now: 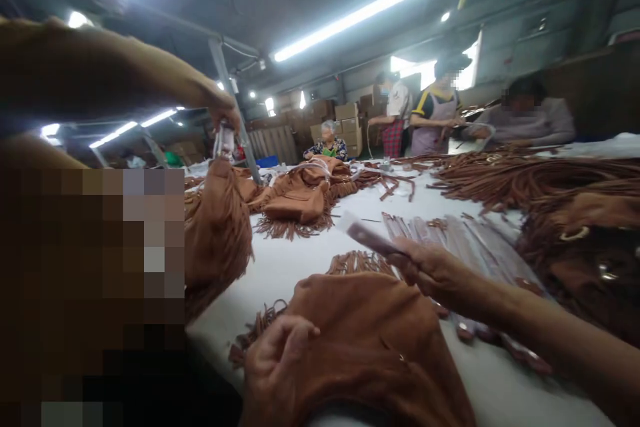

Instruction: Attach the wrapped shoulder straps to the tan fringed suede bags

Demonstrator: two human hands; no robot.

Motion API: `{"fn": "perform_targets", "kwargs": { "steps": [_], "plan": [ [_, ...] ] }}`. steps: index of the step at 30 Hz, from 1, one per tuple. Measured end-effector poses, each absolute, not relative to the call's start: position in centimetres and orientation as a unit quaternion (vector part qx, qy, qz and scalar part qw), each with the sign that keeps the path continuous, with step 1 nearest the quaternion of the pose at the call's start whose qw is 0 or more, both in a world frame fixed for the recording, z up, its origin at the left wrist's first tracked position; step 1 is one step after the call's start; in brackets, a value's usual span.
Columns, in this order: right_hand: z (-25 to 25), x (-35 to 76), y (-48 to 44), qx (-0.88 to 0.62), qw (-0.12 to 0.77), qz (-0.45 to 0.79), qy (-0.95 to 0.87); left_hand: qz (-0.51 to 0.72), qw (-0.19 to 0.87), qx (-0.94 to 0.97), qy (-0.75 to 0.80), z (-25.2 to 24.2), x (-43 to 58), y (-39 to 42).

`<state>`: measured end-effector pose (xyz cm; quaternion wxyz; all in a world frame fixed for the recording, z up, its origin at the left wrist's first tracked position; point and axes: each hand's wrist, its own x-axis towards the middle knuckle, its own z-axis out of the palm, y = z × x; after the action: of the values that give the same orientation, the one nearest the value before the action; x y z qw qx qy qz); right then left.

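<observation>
A brown fringed bag lies on the white table in front of me, fringe at its far and left sides. My left hand is closed at the bag's left edge, thumb pressed against the curled fingers. Above the bag, my right hand grips a flat brownish strip with a pale, blurred tip pointing left. Beneath my right forearm lie several straps in clear plastic with brown ends.
At left, a co-worker's hand holds up another fringed bag. Finished-looking bags lie across the table. Brown strips and a dark bag are piled at right. Several people work beyond; a metal post stands ahead.
</observation>
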<state>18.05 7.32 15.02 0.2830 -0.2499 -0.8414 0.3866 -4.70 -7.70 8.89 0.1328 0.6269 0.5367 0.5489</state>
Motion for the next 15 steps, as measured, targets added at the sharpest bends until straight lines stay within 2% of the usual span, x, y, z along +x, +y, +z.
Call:
{"fn": "perform_targets", "kwargs": {
  "steps": [3, 4, 6, 8, 11, 15],
  "plan": [
    [15.1, 17.9, 5.9, -0.264, 0.232, 0.275, -0.895, 0.702, 0.319, 0.437, 0.463, 11.0, -3.2, -6.0],
    [15.2, 17.7, 5.3, -0.258, 0.209, 0.26, -0.907, 0.735, 0.351, 0.396, 0.424, 12.0, -2.7, -5.3],
    [15.4, 17.5, 4.1, -0.246, 0.167, 0.275, -0.915, 0.767, 0.375, 0.378, 0.359, 13.5, -1.9, -4.0],
    [15.5, 17.1, 3.1, -0.239, 0.15, 0.305, -0.91, 0.749, 0.392, 0.409, 0.345, 14.0, -1.2, -3.1],
    [15.3, 16.3, 2.2, -0.232, 0.156, 0.359, -0.89, 0.703, 0.412, 0.435, 0.383, 13.0, -0.5, -2.1],
    [14.4, 16.8, 1.9, -0.26, 0.134, 0.48, -0.827, 0.74, 0.424, 0.371, 0.368, 11.5, -0.8, -0.4]
  ]
}}
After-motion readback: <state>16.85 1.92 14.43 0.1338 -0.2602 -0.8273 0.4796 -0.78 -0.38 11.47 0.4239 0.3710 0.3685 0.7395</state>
